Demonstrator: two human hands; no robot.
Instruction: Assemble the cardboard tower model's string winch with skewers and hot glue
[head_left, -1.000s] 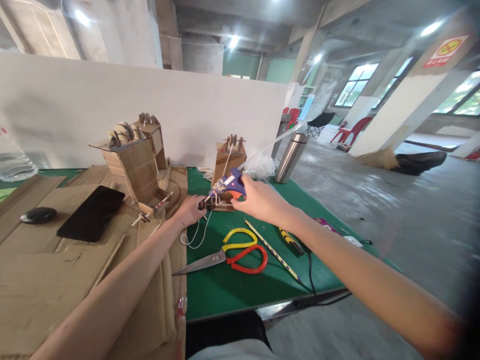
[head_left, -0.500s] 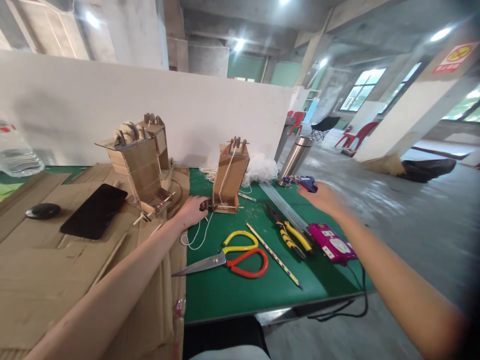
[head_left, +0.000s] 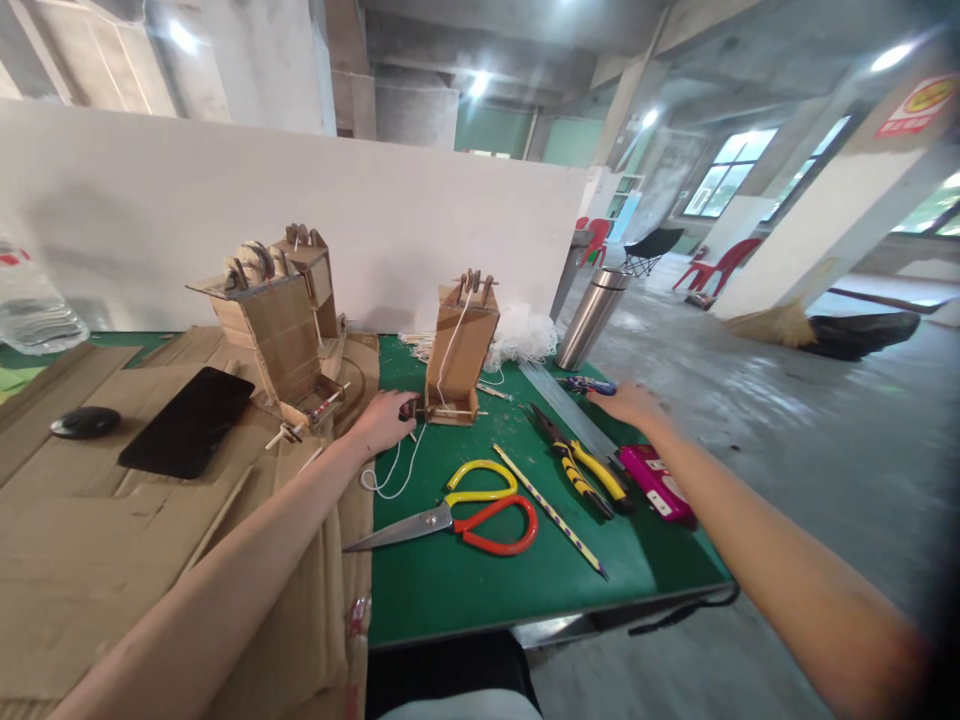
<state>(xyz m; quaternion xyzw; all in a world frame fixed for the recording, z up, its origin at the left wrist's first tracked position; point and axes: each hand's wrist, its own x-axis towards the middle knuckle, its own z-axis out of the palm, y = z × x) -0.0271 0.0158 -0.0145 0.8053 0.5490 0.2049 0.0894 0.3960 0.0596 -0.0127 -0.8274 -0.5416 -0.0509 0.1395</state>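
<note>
On the right, my right hand [head_left: 630, 402] is closed on a blue hot glue gun [head_left: 589, 385], low by the table's right edge near the steel bottle [head_left: 594, 318]. My left hand [head_left: 386, 420] pinches a small dark cardboard piece [head_left: 409, 408] at the left end of a stick, beside a cardboard model [head_left: 459, 350]. That model stands upright, with discs on a stick at its top and a white string running down its front. A loop of white string [head_left: 390, 492] hangs below my left fingers onto the green table. My fingers partly hide the piece.
Scissors [head_left: 431, 525], a pencil [head_left: 555, 515] and pliers [head_left: 577, 470] lie in front. Clear glue sticks [head_left: 562, 405] and a magenta box [head_left: 656, 485] are at right. Cardboard sheets [head_left: 75, 560] on the left bear a phone [head_left: 187, 422], a mouse [head_left: 85, 422] and another cardboard model [head_left: 281, 335].
My right hand has carried the glue gun from the middle cardboard model rightward, then lowered it toward the table's right edge. My left hand has stayed on the small piece.
</note>
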